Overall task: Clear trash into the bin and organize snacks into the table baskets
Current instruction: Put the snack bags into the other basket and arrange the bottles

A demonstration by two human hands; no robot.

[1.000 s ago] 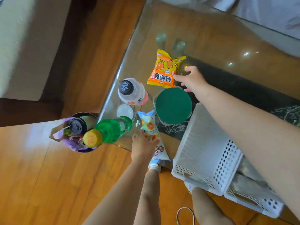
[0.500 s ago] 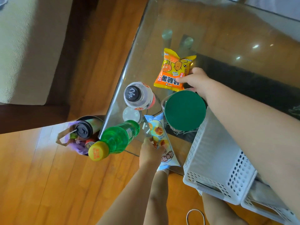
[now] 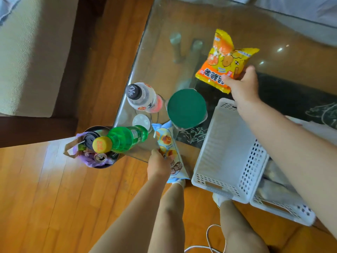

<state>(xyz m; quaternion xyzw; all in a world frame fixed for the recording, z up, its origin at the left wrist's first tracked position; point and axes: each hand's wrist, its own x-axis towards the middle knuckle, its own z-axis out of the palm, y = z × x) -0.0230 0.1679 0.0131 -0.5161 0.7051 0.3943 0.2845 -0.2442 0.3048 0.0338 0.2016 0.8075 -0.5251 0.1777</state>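
The right hand (image 3: 241, 84), which only reached for the orange snack bag (image 3: 221, 60) a second ago, now grips its corner; the bag has lifted off the glass table (image 3: 164, 57).

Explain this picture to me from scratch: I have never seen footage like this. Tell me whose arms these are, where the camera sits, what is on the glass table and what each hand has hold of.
No machine here: a person wears a wide-angle camera on the head, so you look down along their own arms and legs.

The right hand pinches an orange and yellow snack bag by its lower corner, above the glass table. The left hand grips a pale blue snack packet at the table's near edge.

On the glass stand a green bottle with a yellow cap, a clear bottle with a black cap, a container with a green lid and a small white lid. Two white perforated baskets sit to the right; the nearer one looks empty.

On the wooden floor, left of the table, a bin already holds cans and other trash.
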